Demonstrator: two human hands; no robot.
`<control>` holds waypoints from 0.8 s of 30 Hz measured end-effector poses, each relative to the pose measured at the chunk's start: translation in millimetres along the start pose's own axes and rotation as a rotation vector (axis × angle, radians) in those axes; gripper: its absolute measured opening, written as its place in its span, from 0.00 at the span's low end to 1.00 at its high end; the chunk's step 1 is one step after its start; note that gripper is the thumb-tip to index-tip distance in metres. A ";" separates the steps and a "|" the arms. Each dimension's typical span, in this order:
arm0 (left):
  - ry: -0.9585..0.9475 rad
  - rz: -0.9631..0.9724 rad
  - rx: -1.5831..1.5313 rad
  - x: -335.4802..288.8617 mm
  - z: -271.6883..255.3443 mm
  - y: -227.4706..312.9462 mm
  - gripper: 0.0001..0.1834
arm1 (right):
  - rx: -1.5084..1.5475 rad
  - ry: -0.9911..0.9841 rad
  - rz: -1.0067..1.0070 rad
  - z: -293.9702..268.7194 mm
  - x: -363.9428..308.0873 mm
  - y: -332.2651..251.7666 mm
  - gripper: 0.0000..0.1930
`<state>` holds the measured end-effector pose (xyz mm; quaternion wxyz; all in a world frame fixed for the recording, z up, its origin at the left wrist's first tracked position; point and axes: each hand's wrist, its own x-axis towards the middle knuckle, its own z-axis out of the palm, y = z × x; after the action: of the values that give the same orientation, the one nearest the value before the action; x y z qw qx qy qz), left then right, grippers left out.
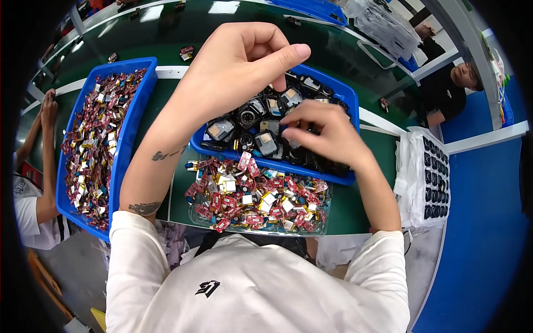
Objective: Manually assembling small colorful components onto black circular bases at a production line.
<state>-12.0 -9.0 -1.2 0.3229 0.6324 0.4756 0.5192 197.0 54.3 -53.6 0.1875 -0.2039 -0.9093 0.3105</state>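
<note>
My left hand [252, 61] hangs above the far left part of a blue bin [353, 105], its fingers curled under and the thumb stretched to the right. Whatever it may hold is hidden. Down at the bin's contents, my right hand [327, 127] has its fingers bent and its thumb close to the index finger; I cannot make out what lies between them. Black watch casings [266, 142], some with silvery or pale inner parts, fill this bin. Closer to me, a clear tray [194, 219] is heaped with small red circuit boards [254, 219] bearing white and yellow parts.
A long blue bin [129, 139] of similar red boards stands at the left. White trays [411, 166] with rows of black pieces are stacked at the right. Beyond runs a green conveyor belt [222, 33] with scattered parts. Another person's hands [49, 105] show far left; a person [444, 94] is at the right.
</note>
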 end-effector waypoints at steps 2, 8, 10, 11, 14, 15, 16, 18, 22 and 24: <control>-0.019 0.016 -0.058 0.6 4.5 3.6 0.14 | -0.197 0.006 -0.212 24.9 1.7 -18.0 0.12; -0.081 0.046 -0.083 -1.4 5.3 5.8 0.12 | -0.272 -0.081 -0.355 41.2 12.0 -17.6 0.08; -0.083 0.056 -0.064 -1.0 2.8 5.9 0.12 | -0.315 -0.022 -0.314 37.2 9.3 -13.9 0.06; -0.098 0.065 -0.015 -0.6 1.8 4.0 0.12 | -0.278 0.051 -0.309 33.9 8.5 -14.4 0.06; -0.125 0.070 0.097 -1.8 -2.0 4.9 0.12 | -0.078 0.151 -0.189 17.5 5.4 -18.0 0.04; -0.130 0.082 0.151 -1.7 -3.5 5.7 0.11 | -0.012 0.208 -0.201 10.4 6.2 -20.5 0.06; -0.136 0.095 0.206 -1.8 -4.5 6.0 0.11 | 0.059 0.259 -0.148 4.3 5.3 -25.2 0.05; -0.130 0.097 0.243 -2.3 -4.0 6.0 0.10 | 0.159 0.325 -0.048 -6.3 3.5 -22.7 0.05; -0.173 0.050 0.227 -1.4 0.5 4.9 0.07 | 0.259 0.388 -0.050 -16.8 -1.3 -15.9 0.04; -0.207 0.043 0.216 -0.8 1.3 7.6 0.07 | 0.253 0.389 -0.042 -20.5 -2.4 -17.3 0.04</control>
<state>-8.7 -12.2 5.0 0.2890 0.7238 0.4791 0.4039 204.2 50.6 -27.9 0.3897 -0.2158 -0.8140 0.3729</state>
